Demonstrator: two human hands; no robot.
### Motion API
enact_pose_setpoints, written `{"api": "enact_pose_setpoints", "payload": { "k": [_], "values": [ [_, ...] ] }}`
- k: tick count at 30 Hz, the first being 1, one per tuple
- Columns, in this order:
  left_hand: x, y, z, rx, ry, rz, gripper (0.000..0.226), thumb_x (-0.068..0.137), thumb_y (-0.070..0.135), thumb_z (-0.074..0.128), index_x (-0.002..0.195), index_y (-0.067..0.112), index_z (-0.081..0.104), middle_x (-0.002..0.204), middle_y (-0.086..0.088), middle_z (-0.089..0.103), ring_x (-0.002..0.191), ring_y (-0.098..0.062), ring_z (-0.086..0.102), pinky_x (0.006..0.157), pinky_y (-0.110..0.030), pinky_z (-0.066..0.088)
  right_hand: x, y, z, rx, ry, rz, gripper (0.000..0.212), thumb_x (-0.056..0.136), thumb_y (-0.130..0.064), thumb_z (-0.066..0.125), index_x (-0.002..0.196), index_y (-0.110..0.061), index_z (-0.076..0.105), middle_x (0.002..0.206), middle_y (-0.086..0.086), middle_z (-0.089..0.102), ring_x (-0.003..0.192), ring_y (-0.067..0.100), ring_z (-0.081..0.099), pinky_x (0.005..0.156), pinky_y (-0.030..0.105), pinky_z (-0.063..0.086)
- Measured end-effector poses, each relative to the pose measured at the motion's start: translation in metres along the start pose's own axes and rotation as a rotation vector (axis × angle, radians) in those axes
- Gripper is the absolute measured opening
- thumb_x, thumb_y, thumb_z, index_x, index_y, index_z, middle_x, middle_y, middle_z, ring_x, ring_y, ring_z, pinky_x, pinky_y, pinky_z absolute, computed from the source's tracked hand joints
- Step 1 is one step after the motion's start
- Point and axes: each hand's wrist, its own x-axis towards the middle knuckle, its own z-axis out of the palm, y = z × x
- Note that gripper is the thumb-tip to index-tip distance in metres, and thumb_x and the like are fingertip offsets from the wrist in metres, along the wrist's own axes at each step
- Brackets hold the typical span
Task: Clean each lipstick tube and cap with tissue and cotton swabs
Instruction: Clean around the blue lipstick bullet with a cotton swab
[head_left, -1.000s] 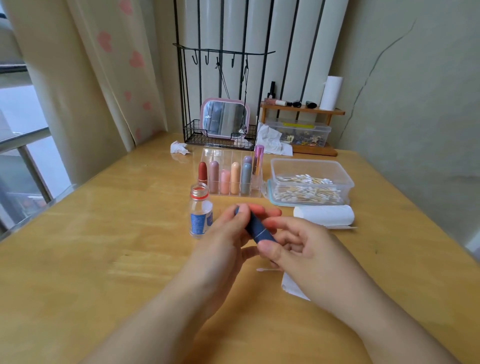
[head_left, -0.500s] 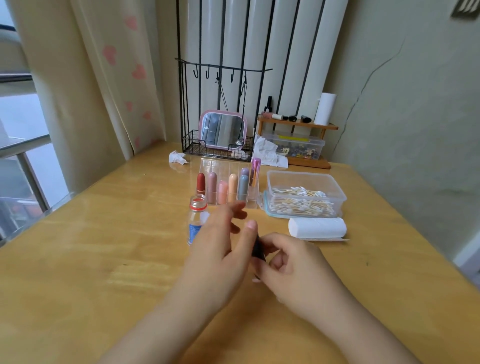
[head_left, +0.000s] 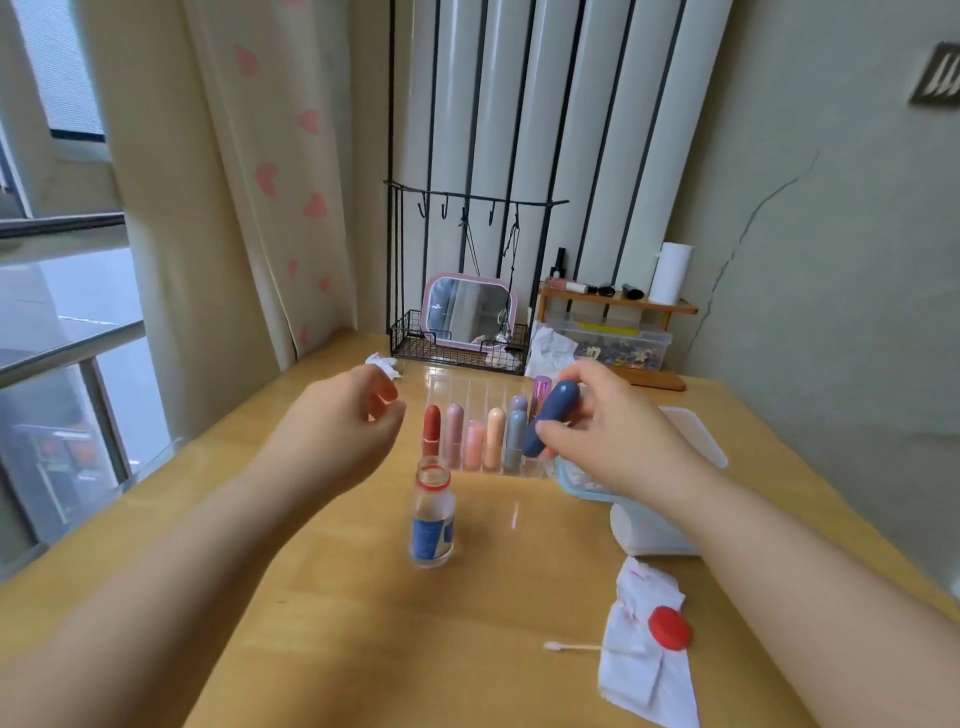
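My right hand (head_left: 613, 431) grips a capped dark blue lipstick (head_left: 548, 418), tilted, just above the right end of the clear organizer (head_left: 452, 387). Several lipsticks stand in that organizer, from a red one (head_left: 431, 428) on the left to a grey-blue one (head_left: 514, 436) beside the held tube. My left hand (head_left: 340, 423) hovers left of the organizer, fingers loosely curled, holding nothing. A stained tissue (head_left: 647, 660) lies at the near right with a red bottle cap (head_left: 669, 627) on it. A used cotton swab (head_left: 571, 647) lies beside the tissue.
A small uncapped bottle (head_left: 432, 512) with a blue label stands in front of the organizer. The cotton swab box (head_left: 696, 441) and a tissue roll (head_left: 641, 530) sit partly hidden under my right arm. A wire rack with a mirror (head_left: 470, 312) and a wooden shelf (head_left: 615, 301) line the back wall.
Both hands rose from near the table front toward the organizer. My left hand let go of the blue lipstick and moved left; my right hand carried it to the organizer's right end.
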Motion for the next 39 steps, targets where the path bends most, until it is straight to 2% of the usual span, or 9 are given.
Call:
{"api": "enact_pose_setpoints", "payload": {
  "k": [4, 7, 10, 13, 19, 25, 31, 34, 39],
  "values": [
    [0.028, -0.021, 0.028, 0.047, 0.007, 0.017, 0.017, 0.092, 0.025, 0.053, 0.102, 0.013, 0.059, 0.095, -0.002, 0.063, 0.085, -0.021, 0.058, 0.074, -0.031, 0.046, 0.065, -0.015, 0.014, 0.003, 0.044, -0.091, 0.017, 0.078, -0.018, 0.072, 0.083, -0.027, 0.058, 0.081, -0.001, 0.070, 0.081, 0.020, 0.069, 0.069, 0.035, 0.057],
    [0.041, -0.037, 0.054, 0.082, -0.018, 0.016, 0.020, 0.092, 0.025, 0.052, 0.106, 0.012, 0.057, 0.100, -0.004, 0.064, 0.088, -0.023, 0.059, 0.074, -0.032, 0.047, 0.105, -0.015, 0.037, -0.141, 0.029, -0.122, 0.020, 0.080, -0.020, 0.072, 0.096, -0.019, 0.059, 0.092, -0.001, 0.064, 0.085, 0.016, 0.061, 0.064, 0.024, 0.045],
    [0.044, -0.050, 0.074, 0.075, -0.038, -0.007, 0.019, 0.092, 0.025, 0.051, 0.105, 0.013, 0.058, 0.102, -0.005, 0.063, 0.090, -0.024, 0.059, 0.076, -0.035, 0.049, 0.133, -0.009, 0.059, -0.237, 0.010, -0.140, 0.031, 0.084, -0.018, 0.069, 0.109, -0.017, 0.051, 0.096, -0.001, 0.053, 0.084, 0.015, 0.051, 0.064, 0.025, 0.035],
    [0.040, -0.057, 0.089, 0.024, 0.016, 0.009, 0.017, 0.091, 0.023, 0.051, 0.103, 0.014, 0.058, 0.101, -0.003, 0.060, 0.088, -0.025, 0.058, 0.073, -0.036, 0.047, 0.152, -0.003, 0.074, -0.289, -0.019, -0.165, 0.028, 0.086, -0.015, 0.066, 0.106, -0.018, 0.046, 0.097, 0.002, 0.052, 0.082, 0.018, 0.050, 0.063, 0.027, 0.033],
    [0.044, -0.065, 0.092, -0.028, 0.086, 0.044, 0.017, 0.091, 0.023, 0.051, 0.105, 0.016, 0.058, 0.099, 0.001, 0.059, 0.090, -0.022, 0.057, 0.073, -0.033, 0.045, 0.175, -0.001, 0.091, -0.391, -0.071, -0.157, 0.031, 0.092, -0.016, 0.058, 0.122, -0.012, 0.050, 0.113, 0.011, 0.057, 0.090, 0.020, 0.050, 0.072, 0.025, 0.034],
    [0.047, -0.066, 0.092, -0.036, 0.069, 0.047, 0.015, 0.091, 0.024, 0.051, 0.102, 0.016, 0.058, 0.097, -0.001, 0.060, 0.088, -0.023, 0.056, 0.073, -0.034, 0.046, 0.174, 0.003, 0.104, -0.510, -0.179, -0.148, 0.036, 0.094, -0.015, 0.053, 0.130, -0.008, 0.053, 0.128, 0.012, 0.056, 0.116, 0.026, 0.050, 0.090, 0.029, 0.038],
    [0.047, -0.066, 0.092, -0.054, 0.039, 0.041, 0.016, 0.091, 0.024, 0.051, 0.102, 0.015, 0.059, 0.097, -0.003, 0.061, 0.085, -0.022, 0.057, 0.072, -0.033, 0.047, 0.172, 0.005, 0.109, -0.600, -0.198, -0.136, 0.043, 0.097, -0.021, 0.048, 0.137, -0.004, 0.043, 0.135, 0.015, 0.050, 0.122, 0.030, 0.046, 0.097, 0.032, 0.036],
    [0.046, -0.064, 0.091, -0.056, 0.021, 0.061, 0.018, 0.091, 0.024, 0.051, 0.103, 0.014, 0.059, 0.097, -0.003, 0.062, 0.084, -0.021, 0.057, 0.072, -0.033, 0.047, 0.165, 0.000, 0.096, -0.583, -0.179, -0.168, 0.056, 0.097, -0.026, 0.049, 0.147, -0.013, 0.028, 0.140, 0.012, 0.043, 0.127, 0.027, 0.041, 0.102, 0.031, 0.033],
    [0.046, -0.055, 0.086, -0.048, 0.024, 0.090, 0.018, 0.092, 0.026, 0.050, 0.101, 0.014, 0.060, 0.094, -0.004, 0.065, 0.082, -0.024, 0.060, 0.072, -0.039, 0.050, 0.135, 0.002, 0.049, -0.740, -0.136, -0.254, 0.023, 0.094, -0.024, 0.053, 0.110, -0.014, 0.066, 0.111, 0.005, 0.058, 0.104, 0.021, 0.054, 0.088, 0.031, 0.043]
  ]
}}
